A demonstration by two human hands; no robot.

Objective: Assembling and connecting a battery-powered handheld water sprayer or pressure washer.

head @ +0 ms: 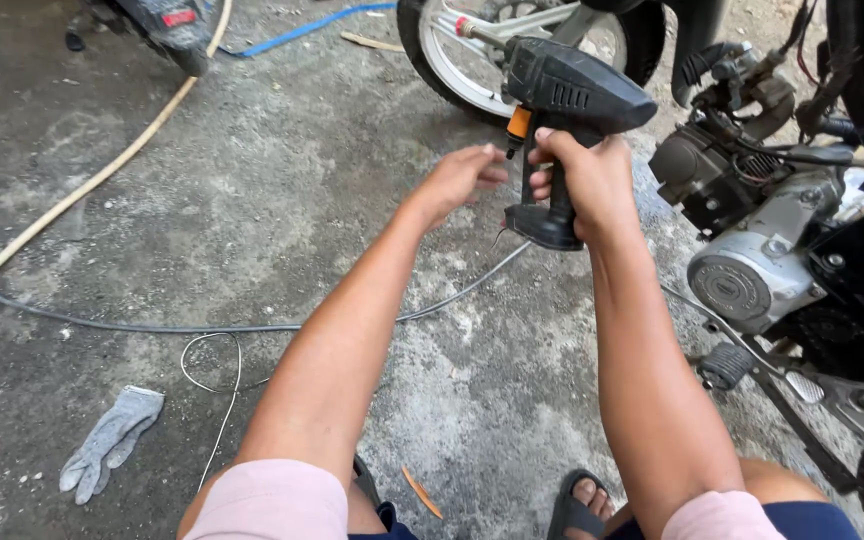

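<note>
1. My right hand (592, 180) is wrapped tight around the grip of the black power tool (567, 110), a pistol-shaped driver with an orange trigger. It sits at about 1 o'clock from my knees, its nose aimed toward the motorcycle engine (752, 250) at 3 o'clock.
2. My left hand (462, 175) is just beside the tool at its 9 o'clock. The fingers are loosely curled and reach toward the trigger side. It holds nothing I can make out, and I cannot tell whether the fingertips touch the tool.
3. To do this well, I judge I should keep the right wrist straight behind the grip, steady the body with the left hand, and keep the gray cable (202, 327) from snagging; it trails from under the tool toward 8 o'clock.
4. The front wheel (452, 55) stands at 12 o'clock behind the tool, so I would keep the nose clear of its spokes.
5. The footpeg (727, 365) lies at 4 o'clock, near my right forearm.
6. A gray work glove (107, 445) lies flat on the concrete at 8 o'clock, well apart from both hands.
7. Labels: a small red patch shows on the dark part at 11 o'clock, too small to make out. I see no packages or signs.
</note>
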